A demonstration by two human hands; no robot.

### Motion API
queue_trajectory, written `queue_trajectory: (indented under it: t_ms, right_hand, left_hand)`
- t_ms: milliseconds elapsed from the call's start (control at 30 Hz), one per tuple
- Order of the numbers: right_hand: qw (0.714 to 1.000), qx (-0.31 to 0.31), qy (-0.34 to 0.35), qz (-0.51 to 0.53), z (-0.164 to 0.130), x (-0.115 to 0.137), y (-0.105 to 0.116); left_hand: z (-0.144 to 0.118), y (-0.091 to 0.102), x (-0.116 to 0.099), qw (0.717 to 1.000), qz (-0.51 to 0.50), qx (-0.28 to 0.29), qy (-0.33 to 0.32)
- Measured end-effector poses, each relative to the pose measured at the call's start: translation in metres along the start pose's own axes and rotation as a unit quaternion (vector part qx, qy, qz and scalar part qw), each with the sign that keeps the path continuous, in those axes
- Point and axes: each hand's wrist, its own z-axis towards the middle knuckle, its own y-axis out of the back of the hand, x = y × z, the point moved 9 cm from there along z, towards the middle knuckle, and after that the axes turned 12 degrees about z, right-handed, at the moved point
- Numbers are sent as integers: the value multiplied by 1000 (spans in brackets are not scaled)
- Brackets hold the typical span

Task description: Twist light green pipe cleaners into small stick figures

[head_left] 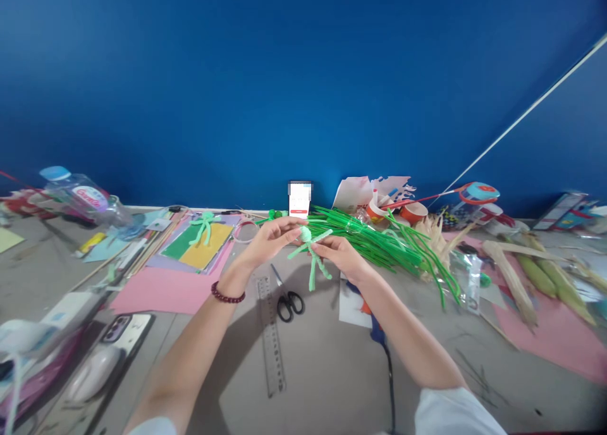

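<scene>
Between both hands is a light green pipe-cleaner figure (312, 258) with a round head, two arms and two legs, held above the table. My left hand (279, 236) pinches it by the head. My right hand (337, 253) grips its body near one arm, fingers closed. Below it lie black-handled scissors (290, 305) and a clear ruler (270, 343). A similar green pipe-cleaner figure (203, 227) rests on coloured sheets at the left. A bundle of green pipe cleaners (379, 239) lies just beyond my right hand.
A phone (300, 198) leans on the blue wall. Left are pink paper (161, 291), a plastic bottle (85, 195), another phone (126, 327) and a mouse (97, 372). Right are paper cups (413, 212) and corn husks (535, 274). A black cord (391, 384) runs under my right arm.
</scene>
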Motion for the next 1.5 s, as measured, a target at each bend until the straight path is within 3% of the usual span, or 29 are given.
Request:
queue_trajectory:
  t_ms: [133,200,300,500,700,833,967,1033,1100,1500]
  right_hand:
    - [998,-19,-8,53,4,-4,1]
    - [997,-26,4,66,6,-4,2]
    - [996,-37,22,78,9,-4,6]
    - [988,-82,12,128,13,-16,17]
    - [992,-65,2,110,13,-19,8]
    - [996,-44,-16,81,23,-20,14]
    - [994,-85,37,-60,43,-5,48]
    - [967,-113,69,-218,55,6,63]
    - [890,-115,74,-436,67,12,67]
    - [755,-60,-27,-652,122,-21,49]
  left_hand:
    - [1,-15,22,992,-65,88,70]
    - [-1,-24,27,982,-95,144,77]
    - [-2,-33,33,972,-128,177,83]
    - [1,-43,53,972,-144,134,126]
    - [1,-55,57,966,-168,155,123]
    - [5,-34,60,968,-186,98,138]
    - [9,2,68,970,-185,4,156]
    - [9,17,72,971,-172,-35,162]
    - [9,27,73,973,-162,-58,156]
    - [8,35,68,962,-185,-100,172]
